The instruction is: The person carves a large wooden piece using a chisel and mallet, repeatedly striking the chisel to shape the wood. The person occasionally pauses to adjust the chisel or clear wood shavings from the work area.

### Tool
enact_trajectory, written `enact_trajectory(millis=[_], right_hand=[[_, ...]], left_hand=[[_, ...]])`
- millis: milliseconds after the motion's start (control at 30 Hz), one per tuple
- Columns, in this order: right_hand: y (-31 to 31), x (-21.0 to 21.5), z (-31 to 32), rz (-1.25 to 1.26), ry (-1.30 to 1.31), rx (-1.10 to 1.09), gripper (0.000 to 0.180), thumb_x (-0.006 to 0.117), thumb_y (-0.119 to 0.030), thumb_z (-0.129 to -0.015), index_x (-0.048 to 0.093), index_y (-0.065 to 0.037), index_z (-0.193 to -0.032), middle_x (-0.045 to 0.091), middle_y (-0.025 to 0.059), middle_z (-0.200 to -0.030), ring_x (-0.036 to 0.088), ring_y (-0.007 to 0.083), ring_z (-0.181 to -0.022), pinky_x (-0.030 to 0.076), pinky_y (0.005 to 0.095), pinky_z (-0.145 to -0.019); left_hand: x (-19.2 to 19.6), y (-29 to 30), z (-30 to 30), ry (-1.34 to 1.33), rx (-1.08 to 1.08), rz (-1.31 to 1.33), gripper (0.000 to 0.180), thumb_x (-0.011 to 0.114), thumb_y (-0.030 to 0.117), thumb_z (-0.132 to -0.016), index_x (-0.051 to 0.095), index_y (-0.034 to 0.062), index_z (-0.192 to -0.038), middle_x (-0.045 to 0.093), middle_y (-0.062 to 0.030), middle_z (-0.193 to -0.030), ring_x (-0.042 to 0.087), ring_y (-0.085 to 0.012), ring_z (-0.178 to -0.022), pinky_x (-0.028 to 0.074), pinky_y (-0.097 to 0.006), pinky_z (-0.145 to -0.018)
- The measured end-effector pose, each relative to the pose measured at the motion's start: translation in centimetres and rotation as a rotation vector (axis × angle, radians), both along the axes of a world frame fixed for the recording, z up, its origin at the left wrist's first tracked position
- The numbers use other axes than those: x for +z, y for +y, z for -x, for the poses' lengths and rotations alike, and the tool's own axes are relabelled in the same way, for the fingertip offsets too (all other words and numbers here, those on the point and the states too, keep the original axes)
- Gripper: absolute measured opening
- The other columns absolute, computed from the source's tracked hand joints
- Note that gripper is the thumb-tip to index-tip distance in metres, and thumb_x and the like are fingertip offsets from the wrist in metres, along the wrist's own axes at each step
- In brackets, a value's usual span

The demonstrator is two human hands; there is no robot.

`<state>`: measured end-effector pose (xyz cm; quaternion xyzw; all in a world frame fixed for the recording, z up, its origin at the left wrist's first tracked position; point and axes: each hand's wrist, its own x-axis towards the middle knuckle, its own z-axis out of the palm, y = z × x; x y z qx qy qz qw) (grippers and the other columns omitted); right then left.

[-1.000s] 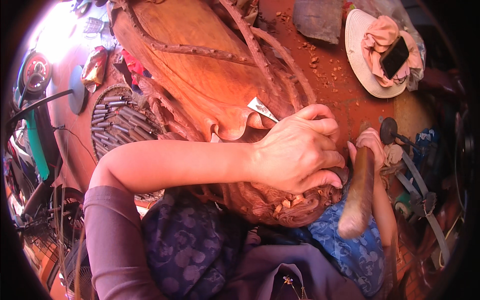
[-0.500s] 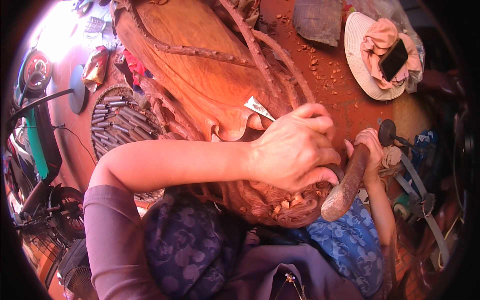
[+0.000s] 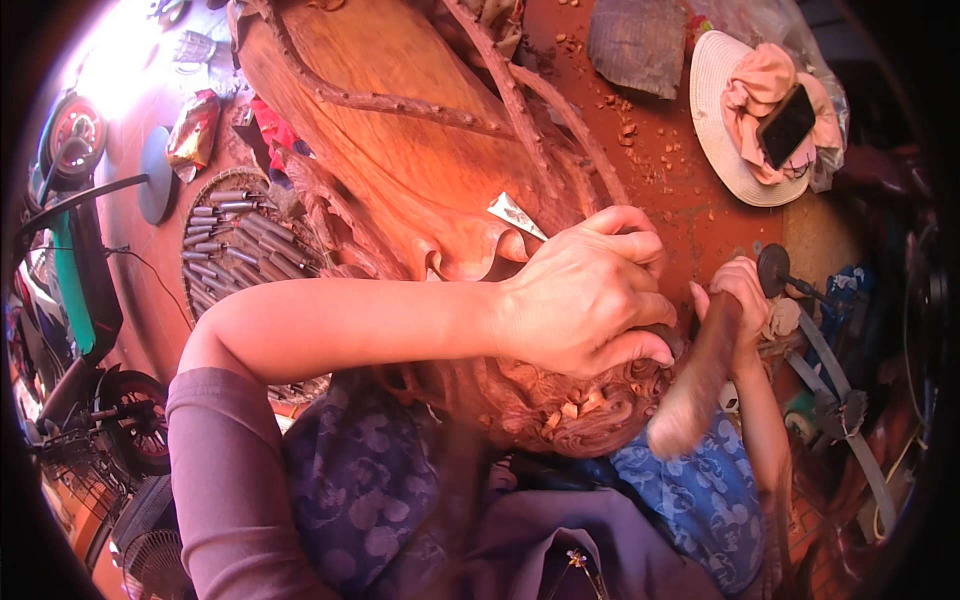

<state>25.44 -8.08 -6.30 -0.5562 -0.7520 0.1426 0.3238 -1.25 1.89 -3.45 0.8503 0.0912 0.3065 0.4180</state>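
Observation:
My left hand (image 3: 590,295) is closed around a chisel, its fingers hiding the handle. The chisel's pale flared blade (image 3: 516,215) sticks out beyond the knuckles, over the reddish-brown wood carving (image 3: 400,170). To the right, my right hand (image 3: 738,285) grips a club-shaped wooden mallet (image 3: 695,395) by its narrow end. The mallet's thick end is blurred and points down toward me, just right of my left hand and apart from it. Wood chips (image 3: 580,405) lie on the carved swirls below my left hand.
A round basket of several chisels (image 3: 245,240) stands left of the carving. At the upper right lie a white hat (image 3: 712,120), a pink cloth and a phone (image 3: 787,125). A wooden board (image 3: 637,45) and scattered chips rest on the red floor. Motorbike parts (image 3: 140,420) crowd the left edge.
The mallet's thick end has shifted slightly downward and is now blurred. My left hand and the chisel stay nearly in place.

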Motion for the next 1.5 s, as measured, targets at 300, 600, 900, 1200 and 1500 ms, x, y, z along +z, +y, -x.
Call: enact_trajectory(millis=[300,600,900,1200,1500], right_hand=[[0.1,0.0,-0.3,-0.026,0.046,0.027,0.033,0.079,0.009,-0.064,0.052,-0.004,-0.078,0.054,0.0095,-0.072,0.056,0.0280,-0.070,0.047,0.0398,-0.072],[0.4,1.9,1.0,0.036,0.059,0.000,0.034,0.080,0.008,-0.064,0.051,-0.005,-0.077,0.054,0.0093,-0.072,0.056,0.0266,-0.070,0.048,0.0388,-0.072],[0.0,0.4,0.7,0.084,-0.008,-0.002,0.033,0.080,0.007,-0.064,0.053,-0.004,-0.078,0.055,0.0095,-0.073,0.057,0.0270,-0.071,0.048,0.0394,-0.073],[-0.4,-0.4,0.1,0.067,-0.012,-0.034,0.033,0.079,0.009,-0.064,0.053,-0.004,-0.080,0.055,0.0092,-0.074,0.057,0.0275,-0.072,0.048,0.0398,-0.073],[-0.2,-0.9,0.4,0.053,0.062,-0.008,0.033,0.079,0.009,-0.064,0.052,-0.004,-0.078,0.055,0.0098,-0.073,0.057,0.0270,-0.070,0.048,0.0392,-0.072]], left_hand=[[0.1,0.5,0.3,-0.010,-0.016,-0.023,0.033,0.073,0.040,-0.084,0.073,0.0095,-0.097,0.061,-0.0050,-0.084,0.058,-0.0244,-0.092,0.042,-0.047,-0.097],[0.4,-0.4,-0.5,-0.094,-0.036,-0.010,0.033,0.073,0.039,-0.083,0.073,0.0084,-0.097,0.061,-0.0049,-0.079,0.058,-0.0254,-0.093,0.042,-0.045,-0.098],[-0.1,-0.2,0.1,-0.003,0.014,-0.008,0.032,0.073,0.040,-0.083,0.074,0.0104,-0.095,0.061,-0.0051,-0.084,0.058,-0.0235,-0.093,0.041,-0.045,-0.097],[0.1,0.1,0.0,-0.001,0.046,0.010,0.031,0.074,0.040,-0.083,0.075,0.0118,-0.096,0.060,-0.0035,-0.080,0.058,-0.0219,-0.091,0.041,-0.045,-0.096],[0.2,0.2,0.5,0.038,0.045,-0.001,0.031,0.074,0.040,-0.083,0.074,0.0118,-0.097,0.060,-0.0033,-0.080,0.058,-0.0221,-0.091,0.040,-0.046,-0.098]])
